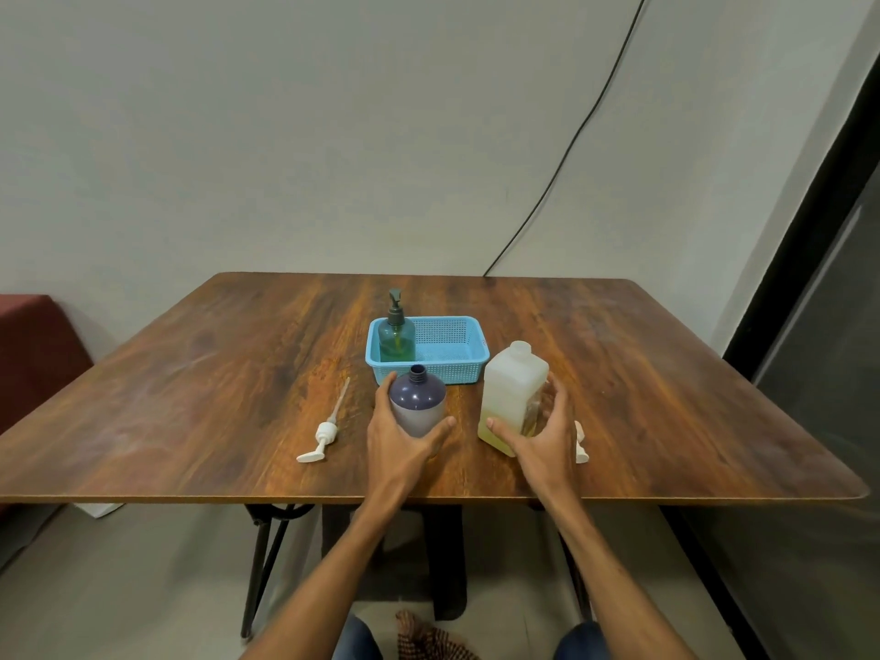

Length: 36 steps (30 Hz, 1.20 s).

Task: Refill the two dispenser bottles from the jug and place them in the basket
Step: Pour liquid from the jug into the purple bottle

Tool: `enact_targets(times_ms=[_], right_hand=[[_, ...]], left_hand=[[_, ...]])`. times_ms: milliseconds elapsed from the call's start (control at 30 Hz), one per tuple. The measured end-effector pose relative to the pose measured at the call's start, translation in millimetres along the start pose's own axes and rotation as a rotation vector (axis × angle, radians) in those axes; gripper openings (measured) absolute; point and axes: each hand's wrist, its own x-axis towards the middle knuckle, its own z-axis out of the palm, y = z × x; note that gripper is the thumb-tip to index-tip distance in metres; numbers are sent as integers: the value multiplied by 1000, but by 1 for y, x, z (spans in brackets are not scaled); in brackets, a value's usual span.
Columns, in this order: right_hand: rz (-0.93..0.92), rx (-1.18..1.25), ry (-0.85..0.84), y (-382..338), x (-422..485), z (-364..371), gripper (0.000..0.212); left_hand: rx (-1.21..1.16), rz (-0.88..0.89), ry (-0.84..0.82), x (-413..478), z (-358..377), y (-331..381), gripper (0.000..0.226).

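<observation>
Roughly halfway: the green bottle (396, 343), pump on, stands in the basket (464, 370) at centre. Just below, the left hand (400, 443) wraps the open purple bottle (418, 404), and the right hand (547, 433) curls round the jug (514, 388). The pump (325, 433) lies lower left.

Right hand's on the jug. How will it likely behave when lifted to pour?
The jug holds yellow liquid only near its bottom, so probably light. Its mouth is uncapped, so a quick tilt may spill. Smooth plastic walls could slip in the right hand.
</observation>
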Motion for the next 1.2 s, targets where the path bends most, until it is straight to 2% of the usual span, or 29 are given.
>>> enact_targets(times_ms=[100,267,433,567,767,1033,1200], right_hand=[[38,-6,-74,0,7,-1,105],[17,-52,-75,-5,18,-9,93],[-164,-255,-115,-23,28,-23,79],[-321,-403,-139,-48,40,-36,79],[-430,-642,-175,-66,63,-46,77],[-557,-908,-173,-87,79,-51,72],[-606,-983,-161,-96,80,-52,72]], left_hand=[[20,32,4,8,-2,-1,94],[18,48,-9,17,-2,0,88],[36,110,-43,26,-4,15,82],[45,152,-74,32,-7,25,85],[84,161,-97,42,-10,30,97],[131,175,-120,46,-9,38,92],[139,183,-131,46,-7,38,90]])
